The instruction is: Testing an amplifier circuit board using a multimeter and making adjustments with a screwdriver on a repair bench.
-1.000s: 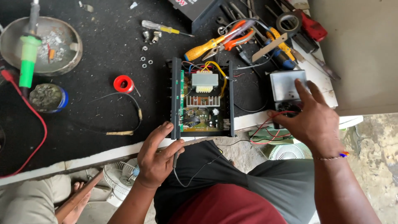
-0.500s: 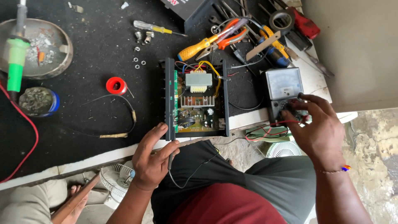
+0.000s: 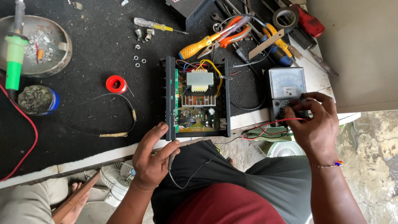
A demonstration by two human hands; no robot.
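Right hand (image 3: 317, 126): fingers closed on analog multimeter (image 3: 287, 97) selector, to be turned steadily | left hand (image 3: 152, 155): grips black probe (image 3: 170, 154) beside open circuit chassis (image 3: 198, 98), kept steady on worktop (image 3: 83, 120).

Single view only, head cam, so no second view to overlap with. It looks almost straight down from above the person's lap onto the black surface (image 3: 83, 116), whose near edge runs slightly tilted across the lower middle of frame. Close range: both forearms enter from the bottom edge. Left hand (image 3: 152, 157) sits low centre-left at the surface edge, right hand (image 3: 317, 124) mid-right. The open circuit box (image 3: 198, 99) is just beyond the left hand, near frame centre; the meter (image 3: 287, 89) is under and just past the right hand. The far side of the surface is cut off at top. Floor and the person's knees fill the bottom strip, with a wall panel past the right hand at top right.
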